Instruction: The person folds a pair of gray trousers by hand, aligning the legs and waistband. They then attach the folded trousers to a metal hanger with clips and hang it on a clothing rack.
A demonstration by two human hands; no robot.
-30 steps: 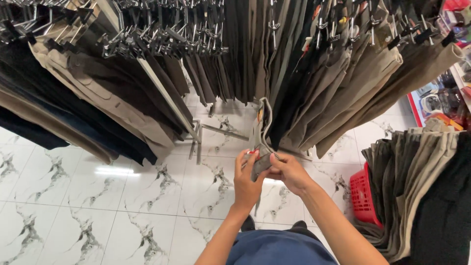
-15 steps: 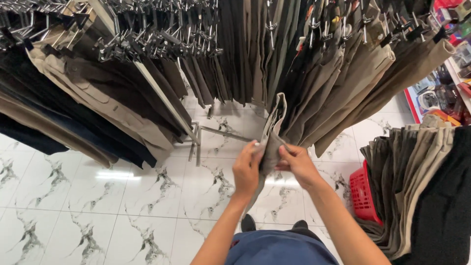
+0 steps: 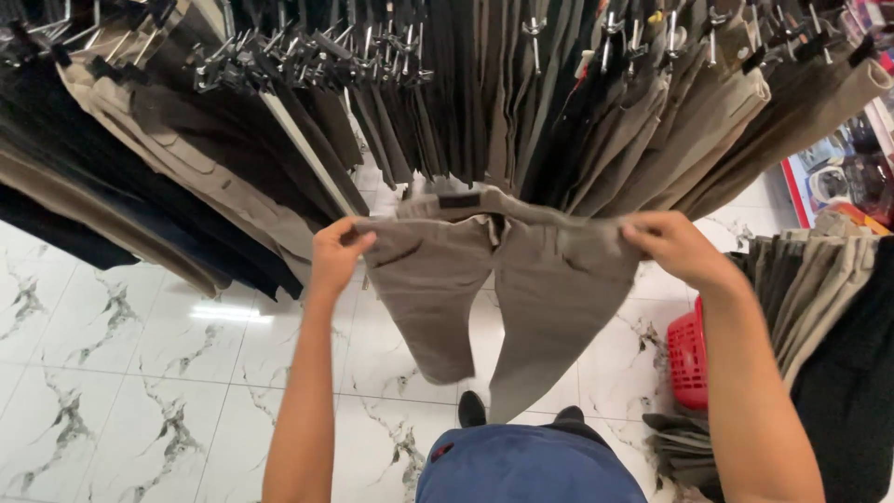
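Observation:
A pair of grey-brown trousers point(image 3: 521, 279) hangs spread out in front of me, waistband up, legs dangling toward the floor. My left hand point(image 3: 337, 250) grips the left end of the waistband. My right hand point(image 3: 672, 248) grips the right end. Both arms are stretched forward and apart, and the trousers' back side with a pocket faces me.
Racks of hanging trousers point(image 3: 484, 102) in black, beige and olive fill the top on clip hangers. More trousers hang at the right point(image 3: 819, 298) beside a red plastic basket point(image 3: 689, 359). White marble-patterned tile floor point(image 3: 121, 382) lies below.
The trousers were held bunched and folded between both hands close together; now my hands have moved apart and the trousers are opened out wide by the waistband.

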